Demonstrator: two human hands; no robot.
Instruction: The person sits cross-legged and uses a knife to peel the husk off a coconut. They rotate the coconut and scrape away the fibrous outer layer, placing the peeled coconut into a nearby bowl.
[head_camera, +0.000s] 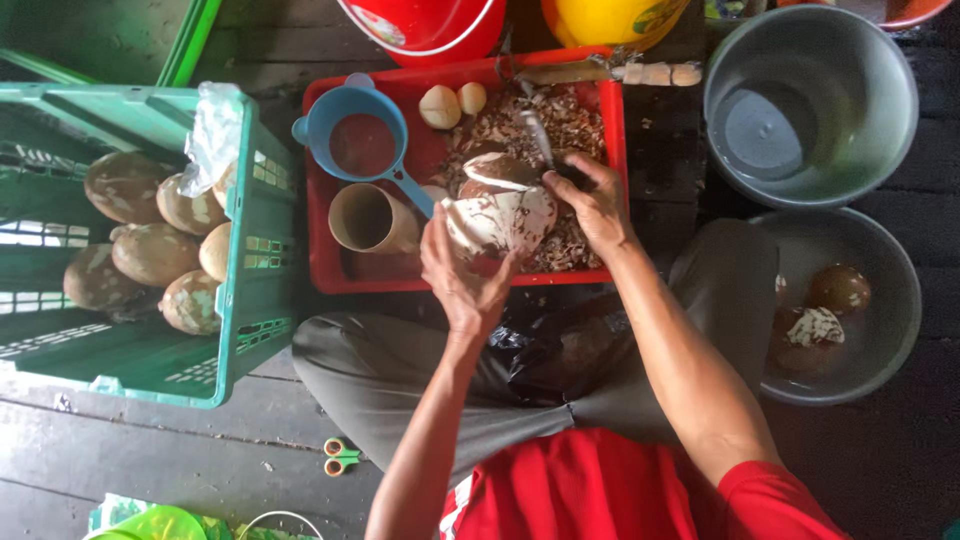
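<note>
My left hand (460, 275) grips a partly peeled coconut (505, 205), brown skin on top and white flesh showing below. It is held over a red plastic tray (322, 240). My right hand (597, 205) holds a knife (540, 140) by the handle, its blade lying against the top of the coconut. Brown peel shavings (575, 120) cover the tray's right half. Two small peeled white pieces (440, 106) lie at the tray's far side.
A blue scoop (358, 135) and a tan cup (365, 217) sit in the tray's left part. A green crate (240, 290) on the left holds several unpeeled coconuts (150, 255). Two grey basins (810, 100) stand right; the nearer one (880, 340) holds coconuts. Small scissors (340, 457) lie on the floor.
</note>
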